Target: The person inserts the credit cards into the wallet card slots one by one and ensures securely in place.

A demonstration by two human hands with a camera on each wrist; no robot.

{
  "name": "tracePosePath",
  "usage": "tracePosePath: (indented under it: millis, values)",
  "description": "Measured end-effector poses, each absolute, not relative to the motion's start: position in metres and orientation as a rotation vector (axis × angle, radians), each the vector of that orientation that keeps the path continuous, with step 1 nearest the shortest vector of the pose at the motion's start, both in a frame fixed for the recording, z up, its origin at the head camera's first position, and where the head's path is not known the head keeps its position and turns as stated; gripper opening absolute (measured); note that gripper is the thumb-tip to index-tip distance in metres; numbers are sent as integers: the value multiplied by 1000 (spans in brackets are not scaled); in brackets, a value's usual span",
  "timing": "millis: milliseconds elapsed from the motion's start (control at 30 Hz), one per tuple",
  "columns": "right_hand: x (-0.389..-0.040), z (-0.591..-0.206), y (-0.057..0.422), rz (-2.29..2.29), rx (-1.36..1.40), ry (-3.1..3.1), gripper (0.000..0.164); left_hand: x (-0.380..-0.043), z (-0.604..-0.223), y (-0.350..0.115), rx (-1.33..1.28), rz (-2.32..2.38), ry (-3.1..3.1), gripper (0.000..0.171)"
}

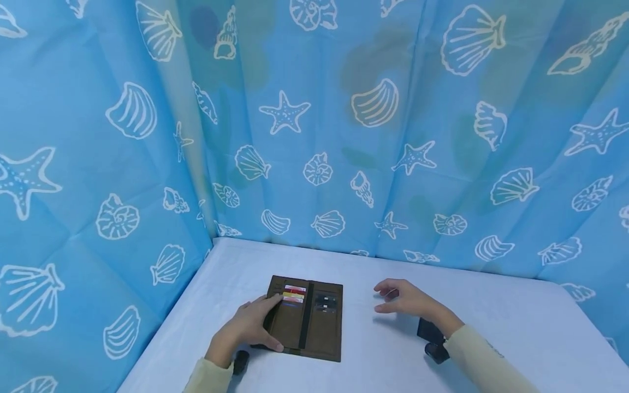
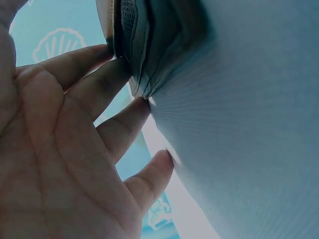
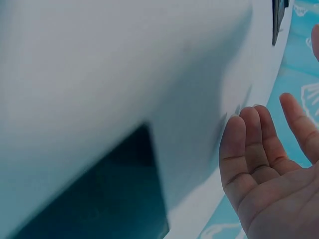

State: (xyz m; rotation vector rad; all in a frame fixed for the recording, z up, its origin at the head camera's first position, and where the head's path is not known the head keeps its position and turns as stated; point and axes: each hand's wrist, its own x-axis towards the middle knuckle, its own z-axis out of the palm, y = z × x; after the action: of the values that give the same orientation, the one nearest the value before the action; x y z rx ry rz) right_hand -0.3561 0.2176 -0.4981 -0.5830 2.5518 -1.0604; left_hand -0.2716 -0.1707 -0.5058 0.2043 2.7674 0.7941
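A brown long wallet (image 1: 322, 334) lies unfolded on the white table, with several colourful cards (image 1: 294, 295) in its left-side slots and dark cards (image 1: 326, 302) in its right side. My left hand (image 1: 250, 323) rests on the wallet's left part, thumb near the bottom edge, fingers spread. In the left wrist view, fairly straight fingertips touch the edge of the wallet (image 2: 164, 40). Right of the wallet, apart from it, my right hand (image 1: 405, 299) hovers over the table with relaxed fingers and nothing in it.
A black flat-sided object (image 1: 429, 331) sits by the right wrist, partly hidden; its dark corner (image 3: 114, 194) looms in the right wrist view. Blue shell-patterned curtains (image 1: 314, 136) border the white table (image 1: 383, 371) at the back and left.
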Motion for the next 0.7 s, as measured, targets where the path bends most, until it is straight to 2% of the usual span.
tracePosePath:
  millis: [400, 700]
  values:
    - [-341, -510, 249, -1078, -447, 2569, 53, -266, -510, -171, 192, 776, 2739, 108]
    - [-345, -501, 267, -1009, -367, 2670, 55, -272, -505, -172, 220, 758, 2784, 108]
